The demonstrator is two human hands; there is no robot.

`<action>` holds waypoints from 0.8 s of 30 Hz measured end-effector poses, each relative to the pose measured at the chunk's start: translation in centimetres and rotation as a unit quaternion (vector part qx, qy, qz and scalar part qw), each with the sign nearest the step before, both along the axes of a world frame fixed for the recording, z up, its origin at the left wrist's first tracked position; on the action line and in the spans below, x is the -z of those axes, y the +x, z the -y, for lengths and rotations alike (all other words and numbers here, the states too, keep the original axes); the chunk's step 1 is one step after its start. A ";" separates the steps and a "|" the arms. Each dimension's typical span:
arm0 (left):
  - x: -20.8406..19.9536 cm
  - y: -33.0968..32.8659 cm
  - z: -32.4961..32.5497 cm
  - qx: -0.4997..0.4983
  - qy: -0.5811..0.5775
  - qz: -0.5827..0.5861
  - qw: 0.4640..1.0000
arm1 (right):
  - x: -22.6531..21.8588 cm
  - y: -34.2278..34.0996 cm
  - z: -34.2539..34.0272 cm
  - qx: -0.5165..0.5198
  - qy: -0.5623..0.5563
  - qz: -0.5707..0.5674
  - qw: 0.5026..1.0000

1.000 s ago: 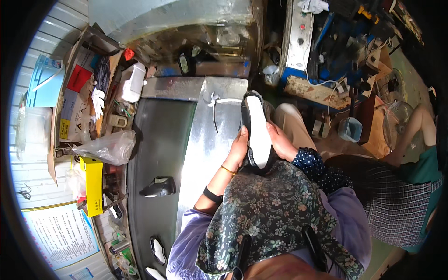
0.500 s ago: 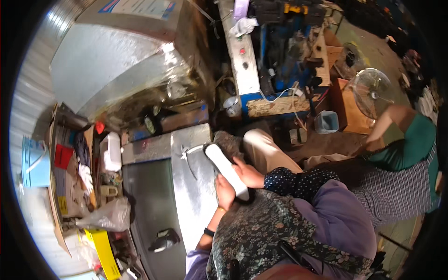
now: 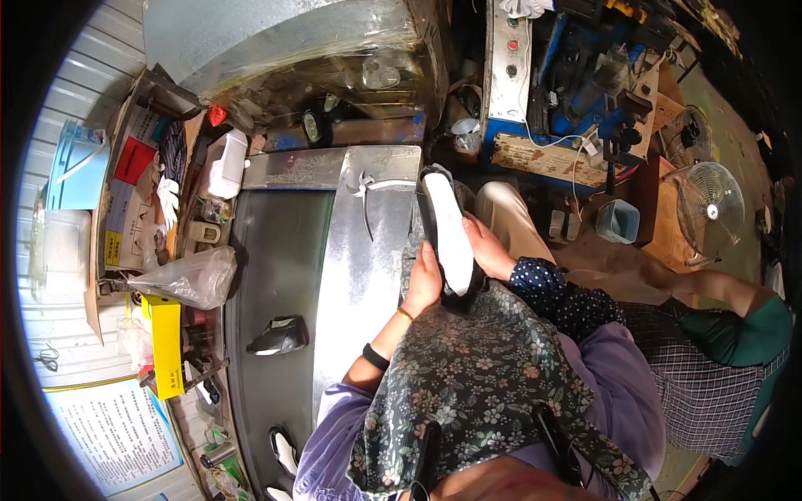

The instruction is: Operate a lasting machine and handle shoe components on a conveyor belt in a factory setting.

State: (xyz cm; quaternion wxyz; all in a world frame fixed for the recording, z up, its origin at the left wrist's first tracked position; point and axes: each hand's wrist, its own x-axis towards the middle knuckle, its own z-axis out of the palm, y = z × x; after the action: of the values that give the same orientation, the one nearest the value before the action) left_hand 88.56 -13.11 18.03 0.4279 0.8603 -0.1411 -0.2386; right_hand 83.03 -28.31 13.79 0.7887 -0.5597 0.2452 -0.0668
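Observation:
A black shoe with a white underside [image 3: 450, 232] is held sole up over my lap, just right of the metal ledge. My left hand [image 3: 423, 279] grips its left side near the close end, thumb along the edge. My right hand [image 3: 488, 248] wraps round the other side, fingers partly hidden beneath it. Left of the hands runs a dark belt [image 3: 269, 250], on which another black shoe [image 3: 277, 336] lies. A white strip tied in a knot [image 3: 365, 185] rests on the metal ledge [image 3: 368, 275].
Shelving at the left holds a clear plastic bag [image 3: 196, 280], a yellow box [image 3: 166, 346] and a white bottle [image 3: 228, 165]. More shoes [image 3: 284, 451] lie on the belt's near end. A co-worker's arm [image 3: 710, 288] is at the right, near a fan [image 3: 711, 200] and pale blue bin [image 3: 617, 221].
My view has turned and tilted, bringing the belt's near end into sight. Both hands still hold the shoe, which now points more straight ahead.

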 end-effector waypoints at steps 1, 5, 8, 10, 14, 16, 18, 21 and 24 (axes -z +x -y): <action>-0.1 -0.4 0.0 0.019 0.086 0.003 0.996 | 0.1 -0.1 -0.1 -0.009 -0.093 -0.038 0.995; 0.4 0.2 -0.4 0.032 0.086 0.043 0.995 | -1.1 -0.1 0.3 -0.061 -0.175 -0.068 0.980; 1.4 3.9 -0.2 -0.004 -0.088 -0.082 0.993 | -2.7 0.5 1.2 -0.049 -0.150 -0.005 0.987; 2.3 6.2 0.7 -0.073 -0.269 -0.182 0.943 | -3.7 0.4 1.5 -0.096 -0.144 0.010 0.985; 3.1 8.0 2.4 -0.023 0.021 0.065 0.997 | -4.2 -0.5 1.1 -0.145 -0.200 0.013 0.969; 2.9 7.9 2.5 0.049 0.167 0.150 0.973 | -3.9 -0.8 0.7 -0.153 -0.256 -0.055 0.953; 2.4 8.3 2.2 0.079 0.213 0.156 0.961 | -3.4 -0.9 0.5 -0.147 -0.262 -0.044 0.953; 2.4 8.8 1.6 0.066 0.124 0.122 0.982 | -2.5 -0.6 0.1 -0.150 -0.273 -0.030 0.950; 3.2 8.5 1.9 -0.054 0.016 0.041 0.998 | -1.9 -0.3 -0.2 -0.162 -0.220 -0.035 0.961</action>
State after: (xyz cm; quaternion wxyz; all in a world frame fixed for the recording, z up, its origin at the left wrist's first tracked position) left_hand 97.03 -14.97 14.87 0.4204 0.8823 -0.1084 -0.1816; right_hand 82.78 -28.12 15.69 0.6373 -0.7538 0.1578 0.0286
